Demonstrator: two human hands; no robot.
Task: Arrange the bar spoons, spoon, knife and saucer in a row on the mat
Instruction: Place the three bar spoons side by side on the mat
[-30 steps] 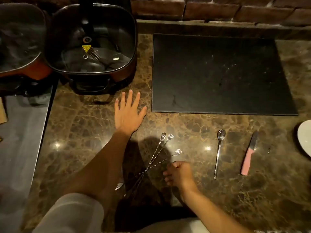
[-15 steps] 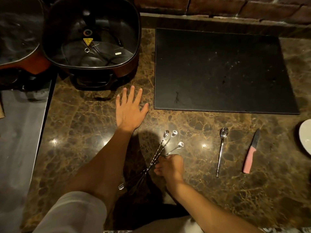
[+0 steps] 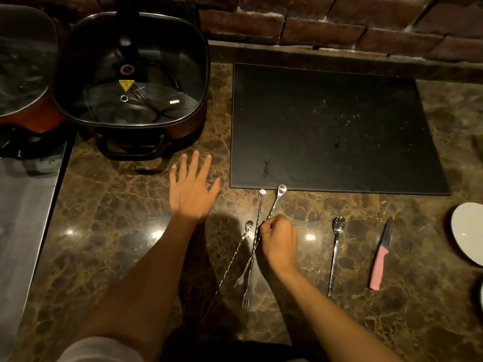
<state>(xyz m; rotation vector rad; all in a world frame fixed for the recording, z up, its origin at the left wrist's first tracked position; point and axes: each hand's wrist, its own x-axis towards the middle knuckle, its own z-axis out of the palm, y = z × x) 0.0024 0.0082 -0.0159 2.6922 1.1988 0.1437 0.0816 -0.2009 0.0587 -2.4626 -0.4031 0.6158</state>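
Note:
A black rectangular mat (image 3: 337,126) lies on the brown marble counter. My right hand (image 3: 278,240) is closed around two long twisted bar spoons (image 3: 261,207), their bowls reaching the mat's near edge and their forked ends pointing toward me. A third bar spoon (image 3: 241,242) lies on the counter just left of them. My left hand (image 3: 192,190) rests flat with fingers spread, left of the mat. A plain spoon (image 3: 335,250) and a pink-handled knife (image 3: 380,257) lie to the right. The white saucer (image 3: 469,231) sits at the right edge, partly cut off.
A dark square electric pot with a glass lid (image 3: 130,79) stands at the back left, next to another lidded pan (image 3: 23,66). A grey lower surface (image 3: 23,218) borders the counter on the left. A brick wall (image 3: 326,24) runs behind.
My right hand closed on two bar spoons and moved them forward toward the mat's near edge; the third stayed on the counter. The left hand stayed flat.

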